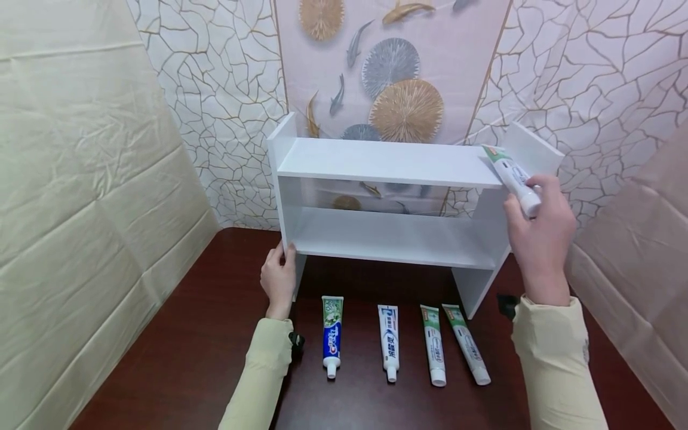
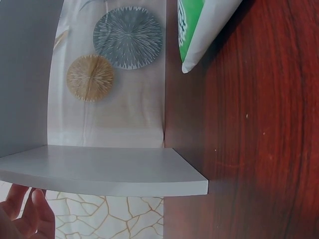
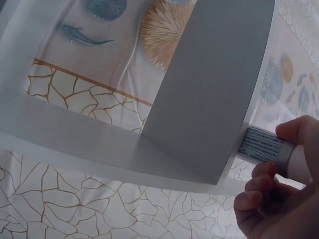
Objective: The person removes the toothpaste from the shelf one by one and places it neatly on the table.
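My right hand (image 1: 543,239) pinches a green-and-white toothpaste tube (image 1: 510,176) near its white cap. The tube slants over the right end of the top board of a white two-tier shelf (image 1: 387,160), its flat green end pointing to the back. In the right wrist view, thumb and fingers are on the tube's printed cap end (image 3: 261,144), and the board hides the rest. Low on the shelf's left side panel (image 2: 104,172), my left hand (image 1: 278,278) holds the front edge, with fingertips (image 2: 37,196) against the outer face in the left wrist view.
On the dark red-brown table (image 1: 177,346) before the shelf lie a blue-and-green toothpaste tube (image 1: 332,331), a white-and-blue one (image 1: 389,340) and two green-and-white ones (image 1: 433,343), caps toward me. Patterned cloth (image 1: 236,119) hangs behind, with beige cloth walls (image 1: 80,209) at the sides.
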The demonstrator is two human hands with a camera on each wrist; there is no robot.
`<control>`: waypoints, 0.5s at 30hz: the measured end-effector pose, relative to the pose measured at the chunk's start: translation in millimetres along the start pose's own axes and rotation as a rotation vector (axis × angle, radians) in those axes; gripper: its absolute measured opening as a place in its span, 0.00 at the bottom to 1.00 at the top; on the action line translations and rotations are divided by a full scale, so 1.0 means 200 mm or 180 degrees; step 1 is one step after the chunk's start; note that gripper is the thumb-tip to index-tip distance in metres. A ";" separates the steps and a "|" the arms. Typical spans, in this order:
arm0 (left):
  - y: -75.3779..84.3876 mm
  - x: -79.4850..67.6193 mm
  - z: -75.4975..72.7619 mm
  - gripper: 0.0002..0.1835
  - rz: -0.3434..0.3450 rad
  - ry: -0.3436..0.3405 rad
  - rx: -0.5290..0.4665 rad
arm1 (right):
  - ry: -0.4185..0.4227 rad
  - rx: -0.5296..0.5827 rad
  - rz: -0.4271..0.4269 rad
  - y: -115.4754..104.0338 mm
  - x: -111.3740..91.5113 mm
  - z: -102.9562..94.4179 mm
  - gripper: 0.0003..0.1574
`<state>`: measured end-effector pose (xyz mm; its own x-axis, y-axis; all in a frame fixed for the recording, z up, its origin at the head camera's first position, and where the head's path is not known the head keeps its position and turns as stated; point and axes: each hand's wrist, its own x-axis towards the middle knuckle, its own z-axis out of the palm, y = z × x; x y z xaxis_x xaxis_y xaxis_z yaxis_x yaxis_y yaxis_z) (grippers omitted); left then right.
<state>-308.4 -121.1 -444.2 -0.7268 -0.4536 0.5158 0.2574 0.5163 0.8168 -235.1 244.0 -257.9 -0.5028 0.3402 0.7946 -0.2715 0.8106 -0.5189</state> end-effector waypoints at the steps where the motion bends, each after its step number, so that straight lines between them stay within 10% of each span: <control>1: 0.00 0.00 0.00 0.20 0.0009 0.0004 -0.0001 | 0.0024 0.0009 0.0022 0.00 -0.01 -0.01 0.20; 15: 0.01 0.00 -0.01 0.21 -0.0031 0.0000 0.0006 | 0.0089 -0.0032 0.0183 0.03 -0.13 -0.09 0.21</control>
<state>-307.5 -121.5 -442.9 -0.7293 -0.4587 0.5077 0.2491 0.5132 0.8214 -208.8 247.9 -276.6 -0.4942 0.3994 0.7722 -0.2344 0.7941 -0.5608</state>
